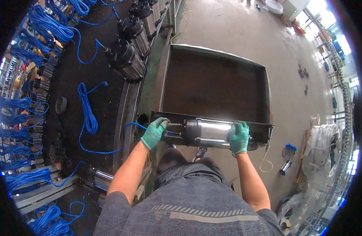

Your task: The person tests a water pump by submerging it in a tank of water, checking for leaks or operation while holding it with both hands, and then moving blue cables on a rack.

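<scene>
A shiny steel cylinder with a black collar, which looks like a submersible pump (215,130), lies on its side along the near edge of a dark metal tank (218,52). My left hand (152,133), in a green glove, is closed at its left end, where thin metal rods (175,125) stick out of the collar. A blue cable (134,124) runs from that end leftward past my left hand. My right hand (239,137), also green-gloved, is wrapped over the cylinder's right end. The undersides of both grips are hidden.
To the left, a dark bench (104,135) carries a loose blue cable coil (86,110) and a black ring (61,105). Several upright steel pumps (128,61) line its far edge. Many blue coils (47,25) hang leftmost. A small cylinder (285,168) lies on the floor at right.
</scene>
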The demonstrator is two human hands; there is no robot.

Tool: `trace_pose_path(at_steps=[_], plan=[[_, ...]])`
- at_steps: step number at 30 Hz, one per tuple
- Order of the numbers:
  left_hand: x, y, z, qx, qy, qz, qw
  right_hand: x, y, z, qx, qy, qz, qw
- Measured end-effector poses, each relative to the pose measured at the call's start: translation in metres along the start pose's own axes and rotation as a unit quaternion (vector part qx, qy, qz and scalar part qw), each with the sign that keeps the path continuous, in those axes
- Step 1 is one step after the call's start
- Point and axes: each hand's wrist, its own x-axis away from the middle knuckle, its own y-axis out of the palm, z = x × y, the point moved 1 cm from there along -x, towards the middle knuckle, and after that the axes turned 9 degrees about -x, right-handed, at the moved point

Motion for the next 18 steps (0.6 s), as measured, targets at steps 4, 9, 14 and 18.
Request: trace_pose_path(at_steps=[4, 9, 14, 18], plan=[[-0.001, 0.002, 0.002, 0.017, -0.031, -0.038, 0.999, 0.000, 0.001, 0.001, 0.001, -0.008, 0.010, 1.000], [-0.001, -0.007, -0.002, 0.079, -0.166, -0.153, 0.971, 0.000, 0.001, 0.001, -0.005, -0.001, 0.005, 1.000], [-0.007, -0.007, -0.005, 0.098, -0.119, -0.134, 0.979, 0.000, 0.002, 0.001, -0.007, -0.008, 0.011, 1.000], [0.002, 0.005, 0.019, 0.099, -0.010, -0.092, 0.991, 0.000, 0.001, 0.000, -0.006, -0.010, 0.011, 1.000]])
